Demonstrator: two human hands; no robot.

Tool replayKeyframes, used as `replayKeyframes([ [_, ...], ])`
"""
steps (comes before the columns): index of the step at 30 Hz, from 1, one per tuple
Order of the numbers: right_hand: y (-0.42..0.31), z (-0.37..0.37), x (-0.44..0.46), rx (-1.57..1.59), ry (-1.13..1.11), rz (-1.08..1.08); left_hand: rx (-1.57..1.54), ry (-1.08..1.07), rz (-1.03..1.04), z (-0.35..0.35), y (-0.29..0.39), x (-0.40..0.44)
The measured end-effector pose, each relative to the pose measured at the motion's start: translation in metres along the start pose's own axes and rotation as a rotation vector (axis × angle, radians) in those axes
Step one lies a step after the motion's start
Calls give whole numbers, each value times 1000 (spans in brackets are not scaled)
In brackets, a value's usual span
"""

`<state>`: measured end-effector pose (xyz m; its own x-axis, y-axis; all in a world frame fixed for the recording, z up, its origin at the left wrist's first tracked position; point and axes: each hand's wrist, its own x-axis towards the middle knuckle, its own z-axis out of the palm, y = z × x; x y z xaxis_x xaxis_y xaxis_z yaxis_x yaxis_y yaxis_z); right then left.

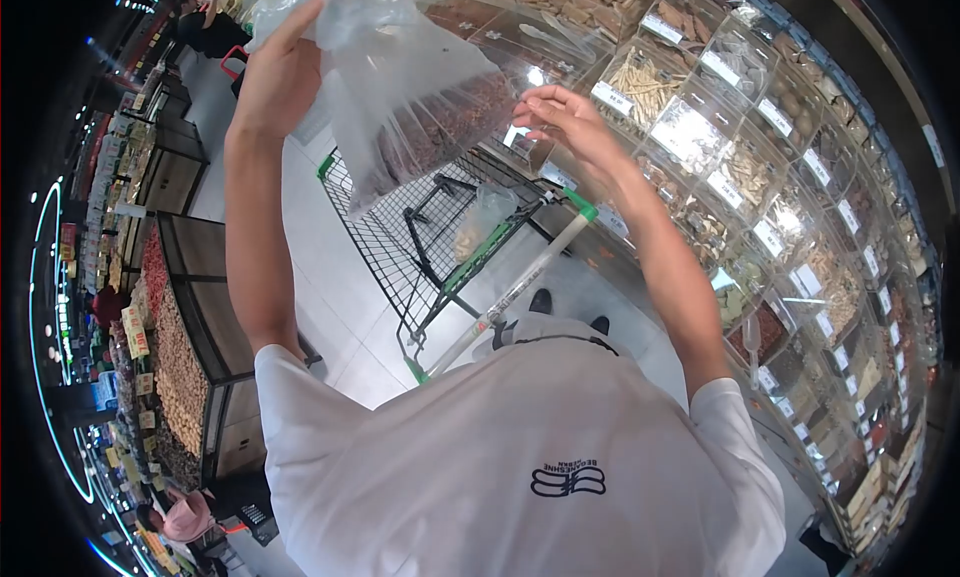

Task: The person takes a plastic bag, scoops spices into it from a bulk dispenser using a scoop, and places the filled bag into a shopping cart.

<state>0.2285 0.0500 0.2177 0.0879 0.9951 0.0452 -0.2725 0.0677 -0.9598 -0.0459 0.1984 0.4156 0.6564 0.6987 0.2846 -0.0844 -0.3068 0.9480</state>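
A clear plastic bag [425, 127] with reddish-brown dried goods in its lower part hangs over the shopping cart. My left hand [285, 72] grips the bag's upper part at the top left. On the bag's right side, my right hand [565, 117] has its fingers curled near the bag's lower corner; whether they pinch the plastic is hard to tell. Below the bag is the wire cart [400, 267] with green corners, and a smaller bag of pale goods [470, 239] lies in it.
Clear bins of dried goods [730, 182] with price labels line the right side. At the left stand display crates [180, 367] with nuts and red goods. A person in a pink hat [187, 517] is at the lower left, another person [210, 32] at the upper left.
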Motion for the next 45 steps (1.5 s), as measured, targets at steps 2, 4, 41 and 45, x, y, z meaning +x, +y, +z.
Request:
replayKeyframes([
  [2,-12,2,3,-55,31,3,-43,-57,-6,16,13,-8],
  [4,-14,2,3,-78,48,30,-125,-43,-67,20,11,-15],
  [41,145,-66,-423,130,1165,721,202,-25,-1396,18,-587,-324],
  [45,176,-122,-485,-341,1217,815,75,147,-1062,26,-556,-291],
])
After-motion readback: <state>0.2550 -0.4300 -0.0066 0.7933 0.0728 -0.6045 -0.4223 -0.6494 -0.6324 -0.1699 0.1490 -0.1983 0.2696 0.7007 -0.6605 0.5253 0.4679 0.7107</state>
